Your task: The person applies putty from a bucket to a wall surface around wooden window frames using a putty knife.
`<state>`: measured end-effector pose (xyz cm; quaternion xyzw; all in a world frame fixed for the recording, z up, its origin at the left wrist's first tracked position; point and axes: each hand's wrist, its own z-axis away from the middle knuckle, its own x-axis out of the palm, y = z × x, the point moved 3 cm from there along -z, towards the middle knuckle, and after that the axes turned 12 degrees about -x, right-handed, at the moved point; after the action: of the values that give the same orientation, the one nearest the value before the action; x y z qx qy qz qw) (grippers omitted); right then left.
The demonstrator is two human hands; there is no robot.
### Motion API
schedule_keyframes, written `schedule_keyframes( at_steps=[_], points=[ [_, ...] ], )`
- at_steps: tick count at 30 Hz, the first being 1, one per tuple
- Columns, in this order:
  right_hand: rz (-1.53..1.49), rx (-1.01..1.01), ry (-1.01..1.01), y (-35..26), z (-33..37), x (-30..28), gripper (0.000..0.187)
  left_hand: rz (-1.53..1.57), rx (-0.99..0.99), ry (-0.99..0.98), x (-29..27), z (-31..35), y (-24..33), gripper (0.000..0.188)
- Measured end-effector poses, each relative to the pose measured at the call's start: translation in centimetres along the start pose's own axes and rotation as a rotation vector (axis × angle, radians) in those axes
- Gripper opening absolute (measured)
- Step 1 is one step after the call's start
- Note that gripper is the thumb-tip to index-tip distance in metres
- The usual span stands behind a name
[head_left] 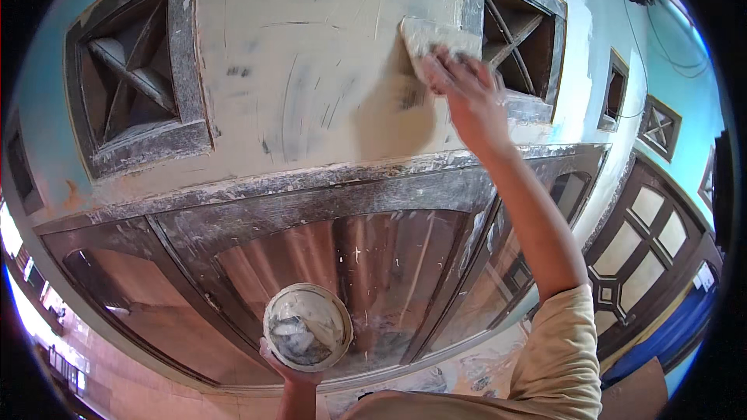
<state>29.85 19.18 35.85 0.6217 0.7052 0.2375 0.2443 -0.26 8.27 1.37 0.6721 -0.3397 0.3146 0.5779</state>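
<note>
Gripping blade (424,33) near window-frame edge (474,0): right fingers (459,70) tightly bent | left fingers (270,356) seemingly curled under tub (348,328) | broad wall (319,70) leftward

Bright overall, soft daylight quality on the pale wall (257,101). Apparently lit from the right, judging by a broad, soft-edged shadow (393,120) on the left side of the right hand (464,82). Blown out to white at the left rim. Dim inside the lattice vent (124,70). Streaked at the glass pane (358,272); reflection or backdrop, cannot tell. Strongly bowed straight edges, black surround, purple fringing left. Fairly crisp mid-view, softer toward both sides.
</note>
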Motion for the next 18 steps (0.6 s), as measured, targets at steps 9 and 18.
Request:
schedule_keyframes(
  at_steps=[9, 18],
  points=[
    [-0.098, -0.063, -0.042, -3.4, 6.3, -2.3, 0.053, 0.036, 0.001, -0.013, 0.1, 0.5, 0.4, 0.073],
    [-0.084, 0.012, -0.125, -2.7, -0.3, 0.2, 0.050, -0.032, 0.007, -0.005, 1.0, 0.3, -1.6, 0.069]
  ],
)
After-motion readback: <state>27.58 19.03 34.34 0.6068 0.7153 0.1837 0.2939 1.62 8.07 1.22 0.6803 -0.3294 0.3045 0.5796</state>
